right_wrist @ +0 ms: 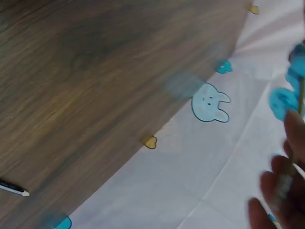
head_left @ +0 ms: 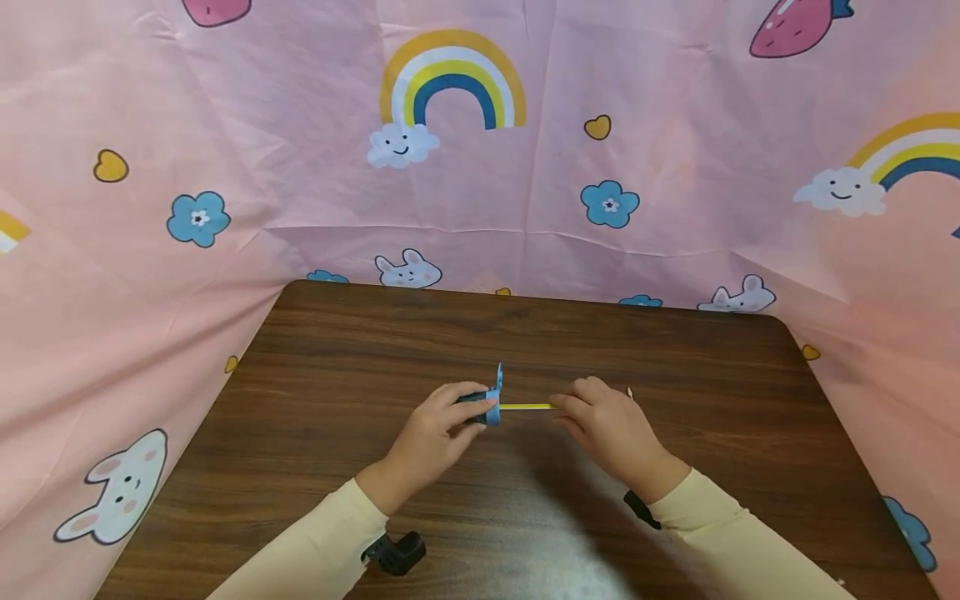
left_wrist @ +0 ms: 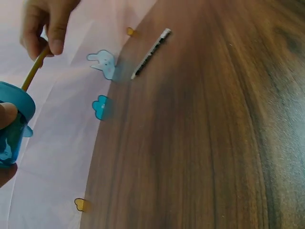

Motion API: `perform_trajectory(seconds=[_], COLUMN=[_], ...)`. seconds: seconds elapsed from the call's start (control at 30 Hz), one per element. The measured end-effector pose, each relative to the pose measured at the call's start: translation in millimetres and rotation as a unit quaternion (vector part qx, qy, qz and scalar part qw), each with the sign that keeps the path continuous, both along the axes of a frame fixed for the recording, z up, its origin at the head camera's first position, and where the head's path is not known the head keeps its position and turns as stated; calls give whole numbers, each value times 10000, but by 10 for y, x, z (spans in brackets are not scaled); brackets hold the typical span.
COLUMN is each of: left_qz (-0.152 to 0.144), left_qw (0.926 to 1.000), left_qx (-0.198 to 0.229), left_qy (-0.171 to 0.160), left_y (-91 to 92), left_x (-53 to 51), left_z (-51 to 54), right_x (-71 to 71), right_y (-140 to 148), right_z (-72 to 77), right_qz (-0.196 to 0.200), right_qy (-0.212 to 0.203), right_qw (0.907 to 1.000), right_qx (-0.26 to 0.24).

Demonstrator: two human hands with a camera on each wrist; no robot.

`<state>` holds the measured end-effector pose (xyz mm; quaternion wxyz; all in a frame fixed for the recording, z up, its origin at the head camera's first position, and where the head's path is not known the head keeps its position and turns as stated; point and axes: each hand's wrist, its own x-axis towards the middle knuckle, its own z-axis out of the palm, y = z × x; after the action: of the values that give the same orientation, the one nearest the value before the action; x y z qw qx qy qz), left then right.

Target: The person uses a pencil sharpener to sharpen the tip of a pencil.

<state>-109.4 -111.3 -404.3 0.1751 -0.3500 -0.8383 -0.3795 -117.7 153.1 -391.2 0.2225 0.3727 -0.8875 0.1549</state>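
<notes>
My left hand [head_left: 431, 429] grips a small dark blue pencil sharpener [head_left: 492, 408] around its body, with its light blue flip cap [head_left: 499, 377] standing raised. A yellow pencil [head_left: 525, 407] runs level from the sharpener's opening to my right hand [head_left: 611, 425], which pinches it between thumb and fingers. The left wrist view shows the sharpener's teal rim [left_wrist: 19, 98] and the pencil [left_wrist: 34, 74] with its near end hidden inside. Blurred at the edge of the right wrist view are the fingers [right_wrist: 293, 143] on the pencil.
A black-and-white pencil [left_wrist: 151, 53] lies on the dark wooden table [head_left: 360, 350]; in the head view only its pale tip [head_left: 631, 393] shows behind my right hand. A pink patterned cloth [head_left: 300, 150] hangs along the table's back and sides.
</notes>
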Motion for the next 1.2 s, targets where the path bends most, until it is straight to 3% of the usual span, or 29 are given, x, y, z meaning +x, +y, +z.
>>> perform_trajectory(seconds=[0.1, 0.17, 0.23, 0.3, 0.33, 0.4, 0.5, 0.57, 0.6, 0.63, 0.67, 0.7, 0.73, 0.77, 0.83, 0.87, 0.93, 0.97, 1.03, 1.1, 1.2], left_qz=[94, 74, -12, -141, -217, -381, -594, -714, -752, -764, -754, -707, -631, -519, -281, -156, 36, 106, 190, 227, 234], left_qw=[9994, 9993, 9997, 9997, 9994, 9982, 9949, 9915, 9904, 9898, 9901, 9911, 9934, 9961, 9994, 9999, 9985, 9971, 9932, 9888, 9833], left_qx=[134, 92, -11, -175, -245, -299, -275, -235, -229, -231, -231, -233, -209, -172, -49, 25, 188, 259, 392, 504, 659], left_qy=[-318, -347, -229, -20, 109, 355, 767, 1058, 1136, 1181, 1163, 1103, 939, 698, 202, -45, -517, -715, -1081, -1384, -1678], left_y=[-4, -5, -6, -13, -16, -20, -17, -8, -4, 1, 5, 9, 15, 19, 26, 28, 31, 33, 34, 38, 43], left_x=[10, 14, 19, 24, 26, 29, 18, 7, 4, 1, 0, 1, -2, -4, -5, -5, -4, -3, -3, 0, 8], left_z=[29, 33, 32, 31, 32, 41, 48, 56, 57, 53, 50, 43, 42, 36, 37, 42, 55, 64, 78, 97, 118], right_x=[3, 19, 41, 51, 47, 18, -47, -87, -102, -109, -111, -106, -98, -84, -54, -40, -21, -20, -24, -29, -33], right_y=[-21, -40, -51, -44, -33, 2, 60, 90, 97, 101, 101, 94, 82, 68, 36, 19, -7, -15, -23, -29, -39], right_z=[-54, -52, -21, 35, 67, 131, 199, 216, 215, 213, 204, 195, 186, 177, 151, 136, 104, 85, 51, 22, -15], right_qz=[191, 204, 190, 194, 193, 207, 268, 283, 262, 228, 189, 140, 88, 37, -71, -118, -144, -121, 44, 194, 257], right_qy=[669, 668, 163, -861, -1483, -2668, -4090, -4762, -4991, -5066, -5036, -4910, -4630, -4184, -2933, -2292, -1003, -384, 496, 1047, 1520], right_qw=[9975, 9974, 9994, 9951, 9870, 9598, 9053, 8701, 8566, 8527, 8554, 8639, 8810, 9049, 9553, 9730, 9948, 9992, 9987, 9943, 9880], right_qx=[-127, -150, -243, -457, -593, -850, -1118, -1241, -1279, -1257, -1199, -1112, -971, -783, -379, -250, -80, -50, -54, -70, -51])
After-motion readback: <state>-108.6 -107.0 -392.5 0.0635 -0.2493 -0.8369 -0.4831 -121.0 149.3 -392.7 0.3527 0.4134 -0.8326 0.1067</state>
